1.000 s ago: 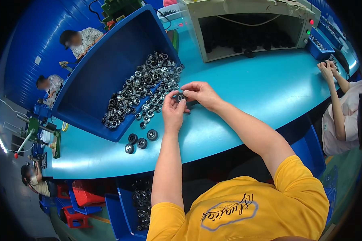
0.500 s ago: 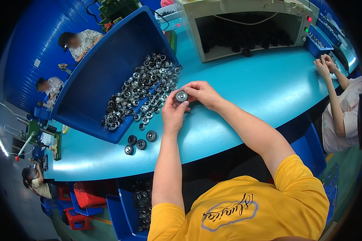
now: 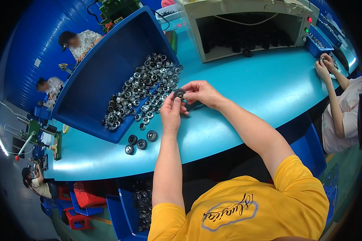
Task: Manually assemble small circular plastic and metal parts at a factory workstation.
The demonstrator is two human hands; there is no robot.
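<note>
A small black wheel point(image 3: 179, 94) is held up between my two hands over the teal table point(image 3: 245, 96). My left hand point(image 3: 172, 112) grips it from the near left, its thumb against the wheel's face. From the right my right hand point(image 3: 201, 94) pinches the rim with thumb and fingers. Just left of my hands lie many shiny hubs point(image 3: 151, 102), spilling out of a large tilted blue bin point(image 3: 104, 48). Several finished-looking black wheels point(image 3: 151, 135) rest on the table to the left of my left forearm.
At the back stands a box-shaped machine point(image 3: 197, 38) with dark parts inside its opening. A co-worker's hands point(image 3: 325, 66) are busy at the far right. Below the table edge sits a blue crate point(image 3: 126, 209) of wheels, with a red stool point(image 3: 77, 219) to its left.
The wheel has been turned in my fingers, and a different, darker face now shows. My left thumb has moved up onto it. The co-worker's hands at right have shifted slightly.
</note>
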